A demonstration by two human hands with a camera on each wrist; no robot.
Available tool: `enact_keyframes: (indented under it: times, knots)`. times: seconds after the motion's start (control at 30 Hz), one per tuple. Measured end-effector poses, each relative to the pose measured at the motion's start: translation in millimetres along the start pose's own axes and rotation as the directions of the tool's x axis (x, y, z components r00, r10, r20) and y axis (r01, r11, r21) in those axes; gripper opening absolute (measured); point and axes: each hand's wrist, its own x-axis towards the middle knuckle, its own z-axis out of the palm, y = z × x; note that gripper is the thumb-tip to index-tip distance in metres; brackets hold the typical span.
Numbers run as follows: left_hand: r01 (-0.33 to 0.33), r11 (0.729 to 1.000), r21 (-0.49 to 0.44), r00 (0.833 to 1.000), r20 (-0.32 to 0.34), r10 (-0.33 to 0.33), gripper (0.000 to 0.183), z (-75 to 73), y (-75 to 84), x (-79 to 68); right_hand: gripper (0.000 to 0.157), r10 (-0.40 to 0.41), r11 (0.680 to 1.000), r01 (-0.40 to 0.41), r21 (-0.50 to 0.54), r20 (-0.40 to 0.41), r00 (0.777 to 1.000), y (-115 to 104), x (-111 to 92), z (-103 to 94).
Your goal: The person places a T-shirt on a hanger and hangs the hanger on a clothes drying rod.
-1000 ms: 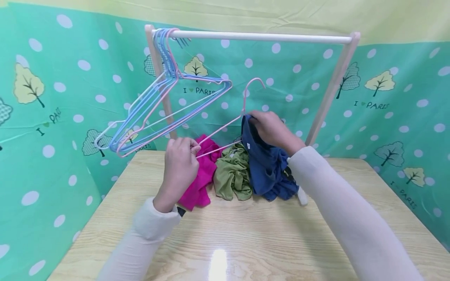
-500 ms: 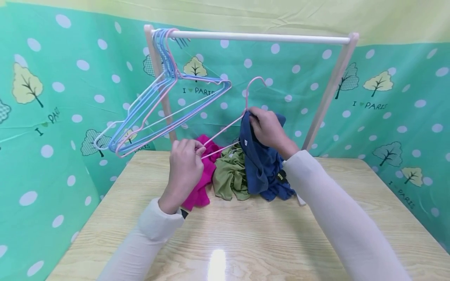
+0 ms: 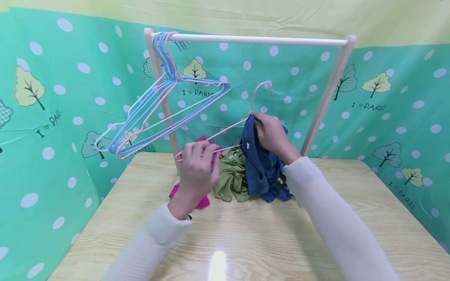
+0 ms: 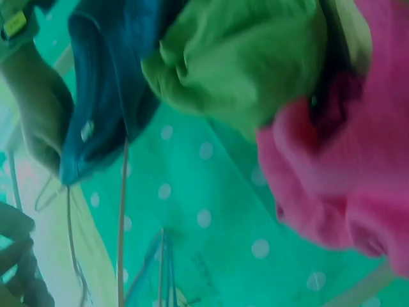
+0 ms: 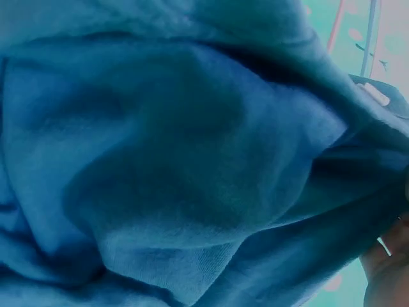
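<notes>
My right hand [image 3: 272,134] pinches the edge of a dark blue garment [image 3: 261,171] close under the hook of a pink hanger [image 3: 228,127]. The hanger's right side runs into the garment's opening, where a small white tag shows; its left end sticks out bare. My left hand [image 3: 198,166] is beside that bare end, overlapping it in the head view. In the left wrist view, the left hand's loosely bent fingers [image 4: 19,256] are apart from the hanger wires [image 4: 121,224]. Blue cloth [image 5: 172,160] fills most of the right wrist view.
Several blue, pink and white hangers [image 3: 168,89] hang at the left of the rack's white rail [image 3: 260,39]. A green garment [image 3: 230,175] and a magenta garment [image 3: 204,201] lie on the wooden table [image 3: 246,242]. A patterned curtain [image 3: 379,128] stands behind.
My left hand has let go of the hanger's left end and moved right and slightly down. The right hand, with hanger and blue garment, has shifted slightly right.
</notes>
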Motion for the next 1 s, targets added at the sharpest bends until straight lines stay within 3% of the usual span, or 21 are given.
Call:
enact_keyframes:
  times: [0.1,0.2,0.33,0.43,0.53,0.73,0.87,1.0]
  knots:
    - [-0.065,0.994,-0.088,0.993,0.098,0.073,0.009,8.2,8.8,-4.9,0.022,0.014,1.0,-0.014,0.015,-0.008,1.0,0.4,-2.0,1.1]
    - [-0.074,0.98,-0.184,0.961,0.249,0.119,0.011,17.6,16.6,-11.3,0.02,0.012,1.0,-0.011,0.024,-0.017,1.0,-0.6,-3.7,2.6]
    - [-0.063,0.971,-0.232,0.882,0.443,0.163,0.021,29.8,24.6,-18.9,0.019,-0.002,1.0,0.003,0.03,-0.023,1.0,-1.9,-5.9,5.8]
    - [-0.093,0.969,-0.23,0.818,0.537,0.207,0.032,38.8,28.3,-21.8,0.02,-0.002,0.999,0.003,0.043,-0.036,0.999,-2.2,-9.0,7.6]
    - [-0.134,0.963,-0.235,0.778,0.577,0.25,0.039,47.1,30.7,-22.0,0.017,0.006,0.998,-0.002,0.063,-0.061,0.998,-2.8,-13.2,8.2]
    - [-0.193,0.955,-0.224,0.73,0.617,0.293,0.041,56.9,33.2,-23.4,0.015,0.033,0.996,-0.027,0.082,-0.08,0.996,-1.7,-22.8,11.8]
    - [-0.218,0.963,-0.16,0.684,0.679,0.267,0.043,58.6,35.4,-27.3,0.014,0.04,0.994,-0.031,0.101,-0.094,0.995,-0.8,-29.5,14.5]
    - [-0.217,0.972,-0.092,0.657,0.723,0.215,0.05,58.5,37.7,-29.4,0.014,0.034,0.994,-0.017,0.106,-0.159,0.987,0.5,-34.9,15.8]
